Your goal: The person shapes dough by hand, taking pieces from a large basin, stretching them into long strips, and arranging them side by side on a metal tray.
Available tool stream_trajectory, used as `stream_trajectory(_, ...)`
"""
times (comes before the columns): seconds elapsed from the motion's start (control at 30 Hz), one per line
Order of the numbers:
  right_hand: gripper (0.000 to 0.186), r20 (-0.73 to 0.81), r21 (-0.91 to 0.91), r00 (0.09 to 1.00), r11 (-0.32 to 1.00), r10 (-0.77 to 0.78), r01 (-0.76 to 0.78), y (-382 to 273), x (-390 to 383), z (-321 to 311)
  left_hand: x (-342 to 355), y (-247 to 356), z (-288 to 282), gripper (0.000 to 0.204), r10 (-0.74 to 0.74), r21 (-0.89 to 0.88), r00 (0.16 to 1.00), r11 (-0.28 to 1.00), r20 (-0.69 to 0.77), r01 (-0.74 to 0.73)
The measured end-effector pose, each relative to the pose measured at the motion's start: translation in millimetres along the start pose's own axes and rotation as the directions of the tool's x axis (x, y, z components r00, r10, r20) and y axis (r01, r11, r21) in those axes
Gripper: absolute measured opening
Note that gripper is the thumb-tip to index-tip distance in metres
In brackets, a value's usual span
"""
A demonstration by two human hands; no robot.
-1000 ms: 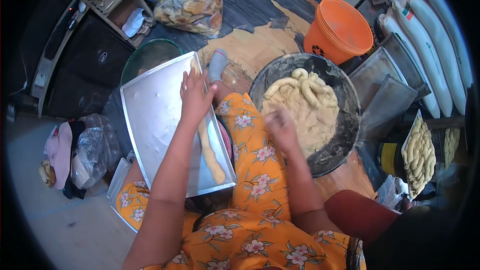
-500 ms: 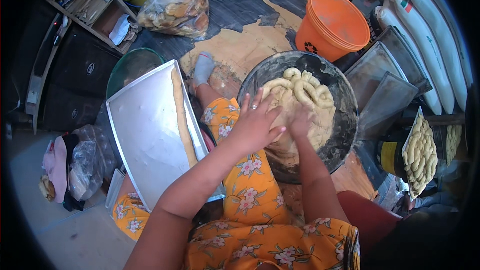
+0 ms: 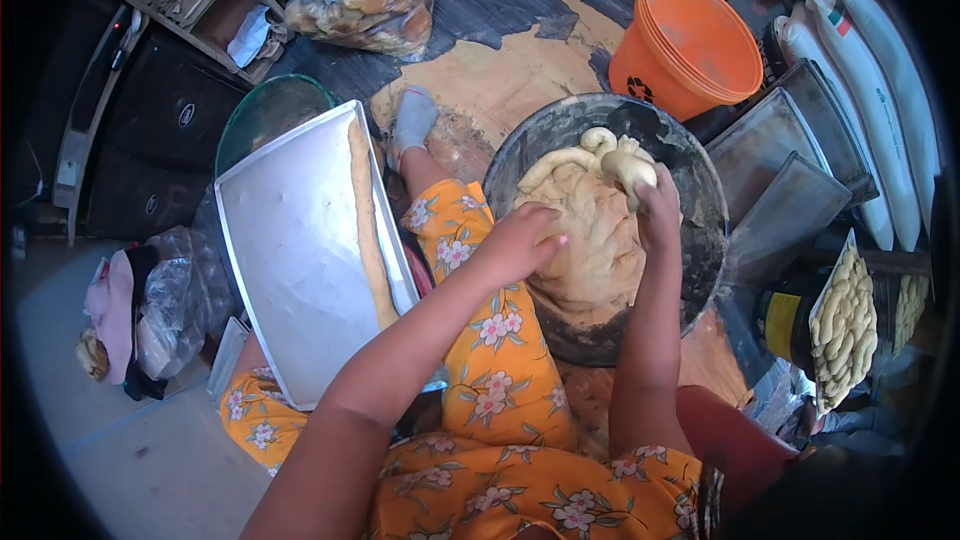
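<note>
Left of the dark bowl (image 3: 700,190), the baking tray (image 3: 290,260) now holds one dough rope (image 3: 368,230). In the bowl, the left hand (image 3: 520,243) has come back, fingers spread on the dough mass (image 3: 590,240); the right hand (image 3: 655,205) seemingly pinches off a piece (image 3: 630,168).

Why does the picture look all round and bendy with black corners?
In the head view a fisheye lens bends straight edges near the rim, like the metal tray and the stacked pans, and leaves the corners black. Daylight falls brightly on the orange bucket, and the tray shines pale. The left hand and right hand on the dough look fairly sharp.
</note>
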State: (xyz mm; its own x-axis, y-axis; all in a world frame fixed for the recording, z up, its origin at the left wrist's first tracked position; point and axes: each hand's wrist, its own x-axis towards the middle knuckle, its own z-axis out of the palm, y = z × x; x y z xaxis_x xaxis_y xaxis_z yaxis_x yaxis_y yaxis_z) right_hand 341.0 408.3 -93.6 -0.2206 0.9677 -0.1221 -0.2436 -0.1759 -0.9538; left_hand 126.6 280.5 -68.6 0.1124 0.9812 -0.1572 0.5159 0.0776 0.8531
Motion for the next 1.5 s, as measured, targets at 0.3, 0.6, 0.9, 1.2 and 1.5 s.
stream_trajectory(0.3, 0.064, 0.013, -0.999, 0.972, 0.046, 0.233, 0.002, 83.8, -105.0, -48.5, -0.9, -17.5, 1.7, 0.042, -0.058, 0.031, 0.995, 0.998, -0.08, 0.06)
stream_trajectory(0.6, 0.059, 0.284, -0.958, 0.958, -0.04, -0.038, 0.282, 184.0, -45.6, -20.7, -13.6, -18.6, -5.4, 0.044, -0.085, 0.132, 0.995, 0.987, -0.056, 0.092)
stream_trajectory(0.9, 0.06, 0.276, -0.956, 0.96, 0.093, -0.039, 0.279, 205.0, -98.0, 31.1, -9.9, -20.3, -6.1, 0.039, -0.058, 0.142, 0.988, 0.987, -0.141, 0.078)
stream_trajectory(1.2, 0.061, -0.071, -0.997, 0.965, 0.008, -0.251, -0.072, 163.1, -83.2, -142.2, -14.5, -17.6, -5.9, 0.04, -0.022, 0.123, 0.993, 0.992, -0.12, 0.037)
stream_trajectory(1.5, 0.05, -0.02, -0.974, 0.992, -0.219, -0.125, -0.047, 182.4, -42.5, 13.7, -10.9, -18.1, -1.7, 0.037, -0.053, 0.141, 0.993, 0.988, -0.104, 0.068)
